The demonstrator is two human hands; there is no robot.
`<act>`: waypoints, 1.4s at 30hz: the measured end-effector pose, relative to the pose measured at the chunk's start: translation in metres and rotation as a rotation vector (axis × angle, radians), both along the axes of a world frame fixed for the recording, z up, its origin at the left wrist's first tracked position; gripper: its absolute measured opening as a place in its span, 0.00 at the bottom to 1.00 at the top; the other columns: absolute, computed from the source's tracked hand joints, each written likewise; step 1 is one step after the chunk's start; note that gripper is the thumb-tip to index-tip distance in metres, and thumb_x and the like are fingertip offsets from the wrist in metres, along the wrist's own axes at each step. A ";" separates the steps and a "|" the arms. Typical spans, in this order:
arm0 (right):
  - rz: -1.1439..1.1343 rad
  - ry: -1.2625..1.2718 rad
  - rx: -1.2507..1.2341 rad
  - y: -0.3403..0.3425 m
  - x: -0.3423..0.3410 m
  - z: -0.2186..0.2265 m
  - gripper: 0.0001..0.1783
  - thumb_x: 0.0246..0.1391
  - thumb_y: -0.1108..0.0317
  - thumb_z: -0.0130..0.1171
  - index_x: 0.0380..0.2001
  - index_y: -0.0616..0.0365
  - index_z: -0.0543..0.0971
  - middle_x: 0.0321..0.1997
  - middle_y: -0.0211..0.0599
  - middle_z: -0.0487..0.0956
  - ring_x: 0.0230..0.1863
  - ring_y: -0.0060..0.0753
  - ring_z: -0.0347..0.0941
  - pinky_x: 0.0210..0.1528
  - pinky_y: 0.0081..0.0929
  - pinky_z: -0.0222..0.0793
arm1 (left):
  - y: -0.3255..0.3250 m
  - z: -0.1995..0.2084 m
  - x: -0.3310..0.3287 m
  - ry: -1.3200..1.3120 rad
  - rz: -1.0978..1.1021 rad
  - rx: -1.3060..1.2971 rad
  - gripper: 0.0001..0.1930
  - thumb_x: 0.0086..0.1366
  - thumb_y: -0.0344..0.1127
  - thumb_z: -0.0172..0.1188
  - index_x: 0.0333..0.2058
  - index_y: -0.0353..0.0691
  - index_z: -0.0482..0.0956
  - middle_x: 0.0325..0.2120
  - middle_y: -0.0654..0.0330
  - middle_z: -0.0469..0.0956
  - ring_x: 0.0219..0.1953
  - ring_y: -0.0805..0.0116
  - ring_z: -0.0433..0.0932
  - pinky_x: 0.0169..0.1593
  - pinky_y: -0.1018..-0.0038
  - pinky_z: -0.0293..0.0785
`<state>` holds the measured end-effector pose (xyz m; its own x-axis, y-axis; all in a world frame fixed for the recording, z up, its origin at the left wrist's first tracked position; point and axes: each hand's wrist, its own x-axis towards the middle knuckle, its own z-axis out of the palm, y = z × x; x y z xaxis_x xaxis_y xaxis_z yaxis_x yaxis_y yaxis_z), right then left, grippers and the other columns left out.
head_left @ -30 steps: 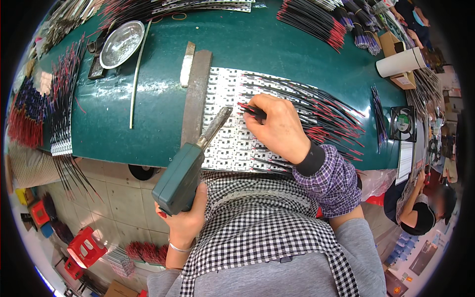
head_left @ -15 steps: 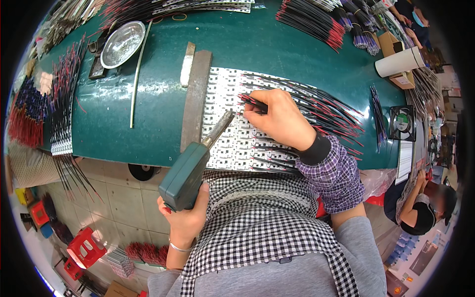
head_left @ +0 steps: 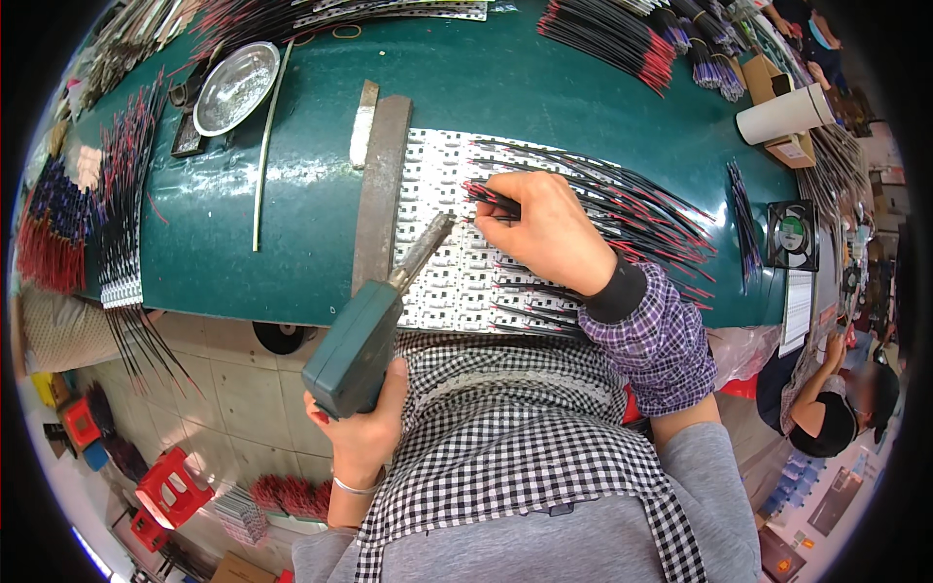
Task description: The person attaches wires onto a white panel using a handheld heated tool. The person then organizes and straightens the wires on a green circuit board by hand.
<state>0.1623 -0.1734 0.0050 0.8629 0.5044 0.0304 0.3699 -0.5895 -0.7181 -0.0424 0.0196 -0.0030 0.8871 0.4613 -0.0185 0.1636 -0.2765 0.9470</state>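
- Left hand clenched around green-bodied soldering gun, below the table edge; metal tip angled up and right, over the white LED strip panel, close by the right fingertips.
- Right hand pinching a red-and-black wire lead between thumb and forefinger; wire end pressed flat against the panel, seemingly to keep it steady at the pad while the tip comes in.
- Contact between tip and wire: cannot tell at this size.
- Panel lying flat on the green table, near edge at the person's body, so both hands work close in.
- Left edge of panel butted against flat metal bar, judged a weight or stop against sliding; smaller metal piece just beside it.
- Attached wires fanned off to the right across the panel, clear of the unworked rows on the left.
- Round metal dish and thin rod on the left of the table, well apart from the work.
- Bundles of loose wire at the far edge; white cup at far right.
- Another person seated at lower right, not involved.
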 end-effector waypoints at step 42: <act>-0.052 -0.099 0.063 -0.005 -0.036 -0.003 0.12 0.53 0.71 0.69 0.38 0.68 0.83 0.32 0.48 0.79 0.33 0.50 0.78 0.36 0.38 0.71 | 0.001 -0.004 -0.016 0.002 0.069 -0.085 0.21 0.58 0.19 0.71 0.51 0.30 0.79 0.40 0.55 0.83 0.30 0.74 0.80 0.29 0.79 0.77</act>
